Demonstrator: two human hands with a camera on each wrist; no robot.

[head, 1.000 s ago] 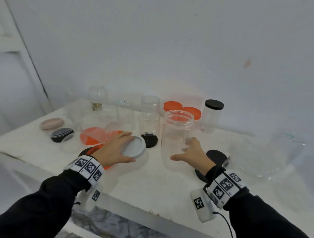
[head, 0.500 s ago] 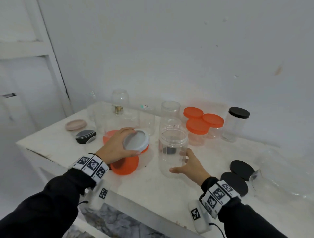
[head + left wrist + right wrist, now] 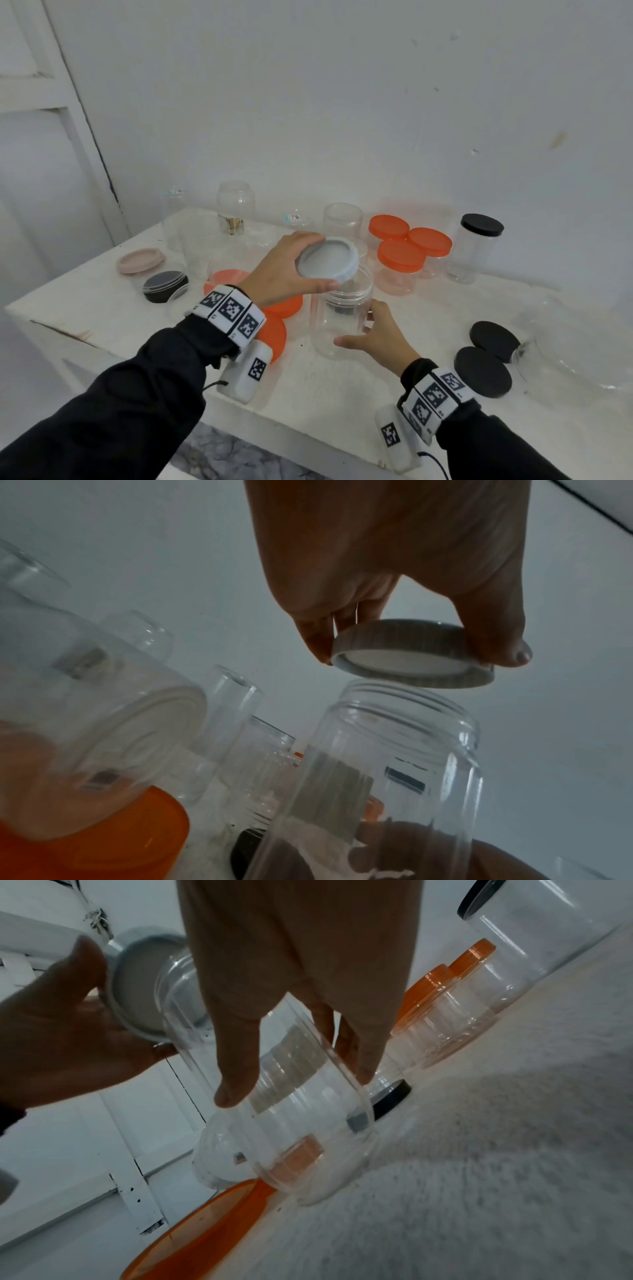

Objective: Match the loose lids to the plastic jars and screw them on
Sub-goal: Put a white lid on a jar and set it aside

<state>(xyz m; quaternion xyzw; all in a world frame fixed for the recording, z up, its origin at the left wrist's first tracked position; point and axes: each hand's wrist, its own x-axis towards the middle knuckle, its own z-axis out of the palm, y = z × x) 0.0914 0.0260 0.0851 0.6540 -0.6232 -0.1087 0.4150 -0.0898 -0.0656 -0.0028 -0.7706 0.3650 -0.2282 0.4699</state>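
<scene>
Clear jar [image 3: 342, 308] stands near the table [image 3: 342, 394] front edge. Right hand [image 3: 380, 337] wraps its side; left hand [image 3: 284, 270] pinches the grey lid [image 3: 327, 260], tilted just above the open mouth.

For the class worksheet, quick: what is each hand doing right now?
Left hand: grip closed around the rim of the grey lid, just above the jar mouth.
Right hand: grip curled round the clear jar, steadying it.

Beyond both hands a scuffed, plain white plaster wall [image 3: 342, 102] rises behind the speckled white tabletop [image 3: 342, 394], with a white panelled wooden door [image 3: 41, 154] off to the left.
</scene>
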